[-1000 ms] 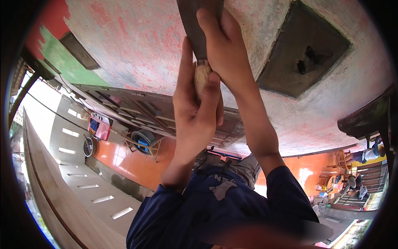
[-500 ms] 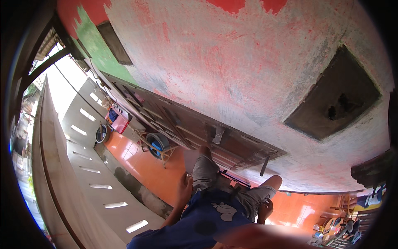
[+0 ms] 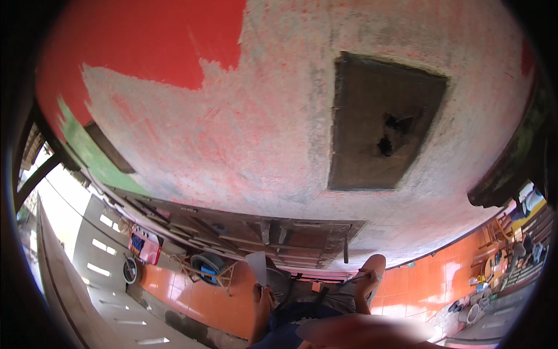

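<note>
Flat grey metal scraper (image 3: 257, 266) is down low now, at the lower middle of the frame in front of my lap, blade pointing up. A second ago I had it raised to the top of the frame with both hands stacked on its handle, pressing it to the rough scraped wall (image 3: 232, 151). My left hand (image 3: 265, 298) is wrapped closed around the handle, fingers curled tight. My right hand has let go and I cannot find it in the frame; only my bent knee (image 3: 373, 269) shows at the lower right. So the stroke is over and the blade is clear of the wall, where solid red paint (image 3: 145, 46) remains at the upper left and a dark rectangular recess (image 3: 383, 122) sits upper right
</note>
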### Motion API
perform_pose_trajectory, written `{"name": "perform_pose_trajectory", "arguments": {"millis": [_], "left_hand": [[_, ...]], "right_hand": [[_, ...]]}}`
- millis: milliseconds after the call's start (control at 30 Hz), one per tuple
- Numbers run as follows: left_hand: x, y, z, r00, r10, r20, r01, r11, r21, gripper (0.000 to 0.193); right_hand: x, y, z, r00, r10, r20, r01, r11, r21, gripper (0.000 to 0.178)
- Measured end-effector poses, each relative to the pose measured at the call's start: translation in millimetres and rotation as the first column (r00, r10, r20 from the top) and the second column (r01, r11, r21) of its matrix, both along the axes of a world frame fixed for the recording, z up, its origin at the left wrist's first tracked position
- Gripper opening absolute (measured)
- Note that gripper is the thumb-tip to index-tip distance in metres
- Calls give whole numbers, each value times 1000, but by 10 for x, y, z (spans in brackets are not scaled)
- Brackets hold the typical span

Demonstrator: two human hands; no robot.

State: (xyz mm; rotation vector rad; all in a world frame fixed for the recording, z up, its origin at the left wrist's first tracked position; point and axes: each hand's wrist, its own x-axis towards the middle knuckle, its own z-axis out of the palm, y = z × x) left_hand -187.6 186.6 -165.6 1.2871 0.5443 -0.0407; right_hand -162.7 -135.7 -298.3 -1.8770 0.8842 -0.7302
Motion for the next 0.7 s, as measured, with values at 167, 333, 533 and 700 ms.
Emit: {"name": "perform_pose_trajectory", "arguments": {"millis": [167,333,533,700], "left_hand": [[116,-26,-112,984,-163,76,156,984,88,18],[273,-102,-430,920,-383,85,363,913,185,29],[340,-232,-689,744,-668,25,613,697,371,35],[398,-393,-646,733,-677,72,526,630,571,38]], "right_hand": [[-80,290,-202,974,156,166,-214,874,436,13],[-185,302,-445,897,242,-369,-267,964,-16,17],[-238,234,-599,965,177,-196,-183,983,-11,23],[-52,90,-225,981,-104,-162,112,993,42,18]]}}
